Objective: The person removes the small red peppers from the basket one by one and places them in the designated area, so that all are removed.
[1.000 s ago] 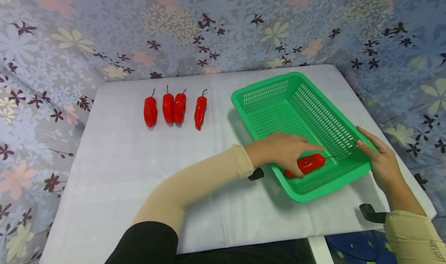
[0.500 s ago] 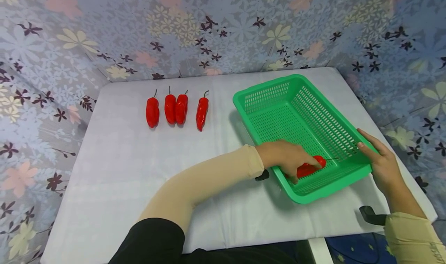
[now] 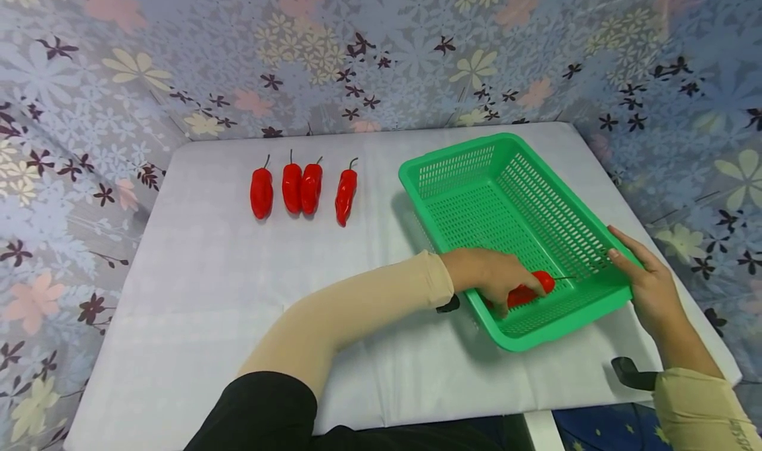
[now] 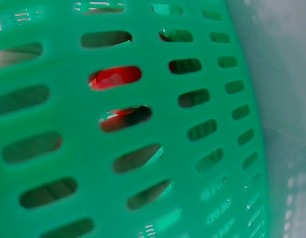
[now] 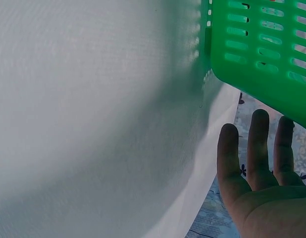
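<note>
A green slotted plastic basket stands tilted to the view on the right of the table. One red pepper lies inside, at the basket's near end, its stem pointing right. My left hand reaches over the near side and grips this pepper with curled fingers, hiding most of its body. Through the slots of the basket wall, the left wrist view catches a patch of red pepper. My right hand holds the basket's right end, thumb over the rim; three fingers show below it in the right wrist view.
Several red peppers lie in a row at the back left: one alone, a touching pair, and another nearest the basket. White cloth covers the table. Flowered fabric rises behind and at both sides.
My left hand has lowered over the pepper in the basket and its fingers have closed round it. My right hand keeps its hold on the rim. The view has shifted slightly.
</note>
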The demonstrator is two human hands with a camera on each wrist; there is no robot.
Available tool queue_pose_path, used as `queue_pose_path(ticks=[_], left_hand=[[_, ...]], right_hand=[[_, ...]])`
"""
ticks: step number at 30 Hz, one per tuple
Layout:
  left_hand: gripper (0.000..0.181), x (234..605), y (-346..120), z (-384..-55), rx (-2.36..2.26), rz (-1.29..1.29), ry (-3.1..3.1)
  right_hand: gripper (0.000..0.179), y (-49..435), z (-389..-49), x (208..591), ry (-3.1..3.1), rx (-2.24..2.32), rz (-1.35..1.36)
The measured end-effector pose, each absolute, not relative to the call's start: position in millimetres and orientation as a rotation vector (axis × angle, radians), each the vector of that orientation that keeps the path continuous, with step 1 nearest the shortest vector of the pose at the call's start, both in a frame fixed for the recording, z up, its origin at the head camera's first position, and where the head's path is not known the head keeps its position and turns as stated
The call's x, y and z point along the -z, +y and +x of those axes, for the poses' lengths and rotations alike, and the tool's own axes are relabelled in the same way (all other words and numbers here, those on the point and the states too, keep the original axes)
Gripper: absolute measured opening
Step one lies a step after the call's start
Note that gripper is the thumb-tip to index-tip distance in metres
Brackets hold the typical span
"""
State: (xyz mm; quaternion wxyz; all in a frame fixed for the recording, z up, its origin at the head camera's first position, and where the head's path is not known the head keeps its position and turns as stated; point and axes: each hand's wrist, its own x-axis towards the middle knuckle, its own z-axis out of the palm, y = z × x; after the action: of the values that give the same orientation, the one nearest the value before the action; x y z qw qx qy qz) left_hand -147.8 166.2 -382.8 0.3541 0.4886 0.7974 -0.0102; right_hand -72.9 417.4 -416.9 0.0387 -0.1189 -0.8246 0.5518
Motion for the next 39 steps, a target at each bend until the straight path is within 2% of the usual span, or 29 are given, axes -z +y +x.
queue_pose_path(ticks=[20, 39], left_hand=[[0.079, 379, 163, -149, -0.101, 1.336, 2.211], [0.076, 340, 104, -201, -0.548, 1.340, 2.441]], right_hand=[[0.051, 416, -72, 418, -2.575, -1.658, -0.354], [0.051, 420, -72, 416, -2.666, -1.531, -0.382]])
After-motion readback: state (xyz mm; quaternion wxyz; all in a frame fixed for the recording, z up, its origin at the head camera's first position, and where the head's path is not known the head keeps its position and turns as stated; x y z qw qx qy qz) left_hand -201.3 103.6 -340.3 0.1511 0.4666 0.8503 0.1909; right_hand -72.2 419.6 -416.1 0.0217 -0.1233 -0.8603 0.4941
